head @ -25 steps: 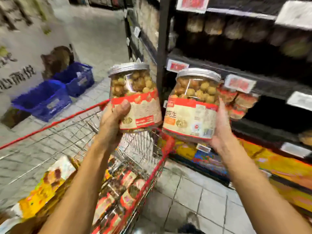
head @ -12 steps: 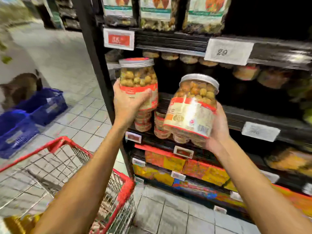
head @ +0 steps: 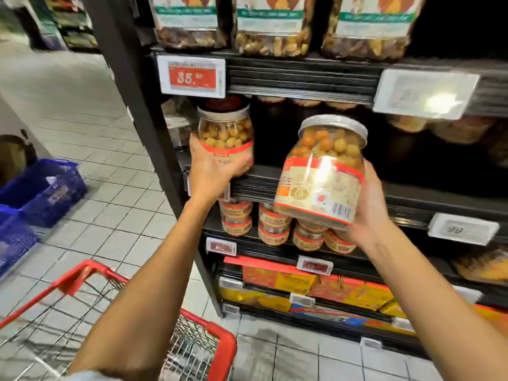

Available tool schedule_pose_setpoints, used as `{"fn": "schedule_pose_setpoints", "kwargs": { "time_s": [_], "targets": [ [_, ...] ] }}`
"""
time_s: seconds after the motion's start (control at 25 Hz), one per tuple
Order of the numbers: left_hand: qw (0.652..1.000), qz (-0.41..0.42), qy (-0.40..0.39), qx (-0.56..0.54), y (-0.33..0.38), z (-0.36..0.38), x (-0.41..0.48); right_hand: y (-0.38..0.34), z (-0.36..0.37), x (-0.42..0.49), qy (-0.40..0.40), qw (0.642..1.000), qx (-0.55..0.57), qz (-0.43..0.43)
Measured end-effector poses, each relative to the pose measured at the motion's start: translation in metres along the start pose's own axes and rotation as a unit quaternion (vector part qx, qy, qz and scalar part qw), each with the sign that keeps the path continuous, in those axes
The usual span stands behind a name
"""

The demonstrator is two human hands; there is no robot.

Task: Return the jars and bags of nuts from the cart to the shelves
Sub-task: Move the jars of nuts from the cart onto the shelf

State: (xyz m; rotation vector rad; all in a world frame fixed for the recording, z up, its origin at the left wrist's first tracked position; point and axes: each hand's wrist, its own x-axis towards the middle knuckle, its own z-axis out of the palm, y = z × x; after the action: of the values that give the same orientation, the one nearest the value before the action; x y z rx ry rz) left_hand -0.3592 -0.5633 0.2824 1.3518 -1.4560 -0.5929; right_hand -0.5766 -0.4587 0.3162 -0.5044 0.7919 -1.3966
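Where a pale tiled floor [head: 90, 138] met a tall black shelving unit [head: 132, 105], a shop aisle was shown, with blue baskets [head: 46, 188] set at the left and a red-rimmed wire cart [head: 90, 273] seen at the bottom edge. Bags of nuts [head: 272, 26] were ranged on the top shelf above a red price tag [head: 192, 78], and small tins [head: 275, 226] were stacked on a lower shelf. The first jar [head: 228, 133] was held upright at the left end of the middle shelf [head: 275, 182], its base at the front lip; whether it rested there could not be told. It was gripped by the left hand [head: 211, 171], fingers and thumb curled round its lower half. The second jar [head: 321, 171], silver-lidded and tilted, was held in front of the shelves and clear of them. It was clasped by the right hand [head: 365, 213], whose fingers were wrapped round its right side and base.
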Motion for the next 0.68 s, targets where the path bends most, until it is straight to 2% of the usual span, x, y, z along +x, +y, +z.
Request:
{"fn": "schedule_pose_setpoints", "kwargs": {
  "time_s": [0.12,0.2,0.24,0.28,0.36,0.44,0.68],
  "targets": [
    [0.999,-0.025,-0.022,0.019,0.012,-0.009,-0.011,0.001,0.004,0.006,0.007,1.000,-0.020,-0.005],
    [0.998,-0.008,0.043,0.049,0.021,-0.012,-0.041,-0.001,0.007,0.011,0.012,0.998,-0.051,-0.017],
    [0.997,-0.004,0.072,0.027,0.028,-0.011,-0.059,-0.003,0.009,0.012,0.015,0.997,-0.071,-0.026],
    [0.998,-0.015,0.059,-0.031,0.038,-0.008,-0.074,-0.003,0.012,0.014,0.017,0.995,-0.092,-0.034],
    [0.985,-0.044,-0.060,-0.155,0.059,0.004,-0.090,-0.002,0.018,0.017,0.016,0.989,-0.137,-0.051],
    [0.975,-0.048,-0.132,-0.174,0.075,0.015,-0.085,-0.002,0.025,0.022,0.026,0.978,-0.189,-0.079],
    [0.967,-0.041,-0.089,-0.236,0.078,0.046,-0.058,-0.019,0.038,0.059,0.105,0.936,-0.292,-0.165]
  ]
}}
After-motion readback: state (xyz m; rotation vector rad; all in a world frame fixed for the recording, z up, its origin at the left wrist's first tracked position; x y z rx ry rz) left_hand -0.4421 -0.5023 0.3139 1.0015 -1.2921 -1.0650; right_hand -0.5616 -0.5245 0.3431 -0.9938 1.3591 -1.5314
